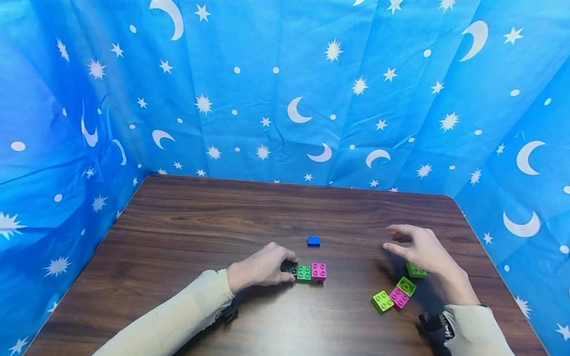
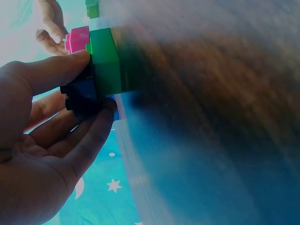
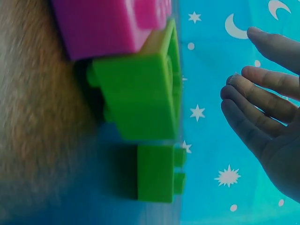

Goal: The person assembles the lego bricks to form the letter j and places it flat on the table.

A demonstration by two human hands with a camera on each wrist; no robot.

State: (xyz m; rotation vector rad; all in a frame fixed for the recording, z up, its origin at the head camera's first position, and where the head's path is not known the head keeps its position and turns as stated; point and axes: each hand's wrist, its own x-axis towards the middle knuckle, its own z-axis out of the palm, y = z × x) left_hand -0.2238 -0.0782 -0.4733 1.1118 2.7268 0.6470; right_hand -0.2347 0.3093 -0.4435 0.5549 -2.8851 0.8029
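My left hand (image 1: 261,265) pinches a black toy building brick (image 2: 83,96) between thumb and fingertips. Beside the black brick, a green brick (image 1: 304,272) and then a pink brick (image 1: 319,271) continue the row to the right; the pink one sits slightly higher. My fingers cover part of the black brick. Over on the right, my right hand (image 1: 423,250) hovers above the table with relaxed fingers, holding nothing. Close to it lie a green brick (image 1: 416,270), a lime brick turned open side up (image 1: 406,286), a second pink brick (image 1: 398,298) and another lime brick (image 1: 382,301).
A small blue brick (image 1: 313,242) stands behind the row on the dark wood-grain table (image 1: 206,211). Blue cloth (image 1: 270,91) printed with moons and stars hangs along the table's back and both sides.
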